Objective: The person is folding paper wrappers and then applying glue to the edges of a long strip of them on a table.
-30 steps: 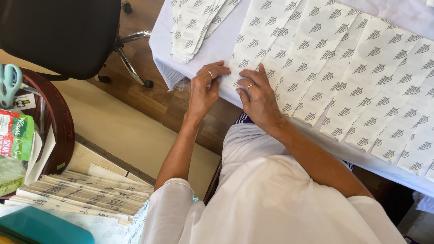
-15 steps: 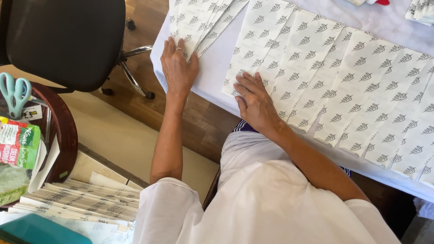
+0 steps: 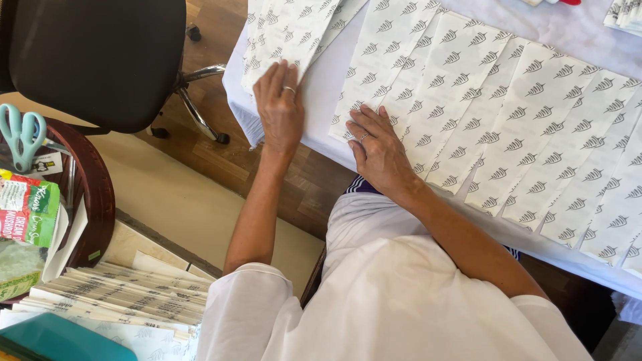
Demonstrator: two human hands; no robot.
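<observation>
left hand: flat, fingers together, pressing near end of loose stack of white leaf-printed paper sheets at table's left edge | right hand: fingers spread, flat on overlapped row of same printed sheets, just right of stack | white tablecloth bare between hands

A table under a white cloth ran from twelve o'clock down toward four. On it a row of white printed sheets lay overlapping, edge over edge, from the centre out to three o'clock. A separate stack of the same sheets sat at the table's eleven o'clock corner. At nine o'clock a small round dark wood table carried teal scissors and a green packet.
</observation>
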